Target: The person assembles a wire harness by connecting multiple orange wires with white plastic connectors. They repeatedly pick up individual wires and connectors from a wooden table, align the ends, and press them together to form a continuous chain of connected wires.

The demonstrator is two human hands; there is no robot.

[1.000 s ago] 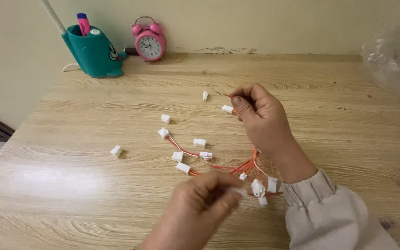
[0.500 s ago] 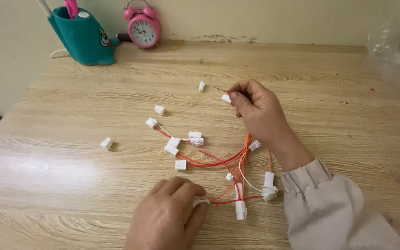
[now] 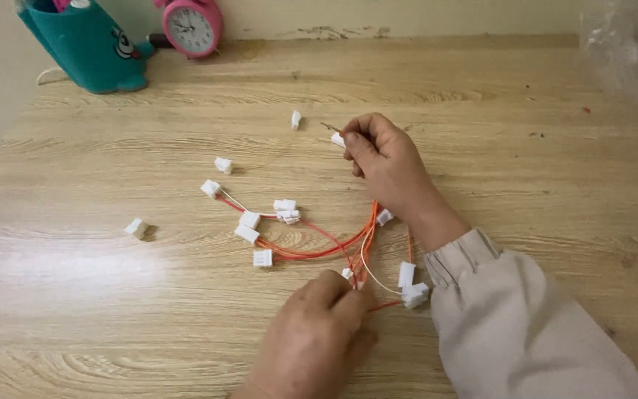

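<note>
Head view: right hand at about 12 o'clock is pinched shut on a white connector, left hand at 6 is closed on the orange wire bundle mid-table. Looks early to me, since several loose connectors lie scattered at 9–11. The teal holder at 11 holds pens, I think.
</note>
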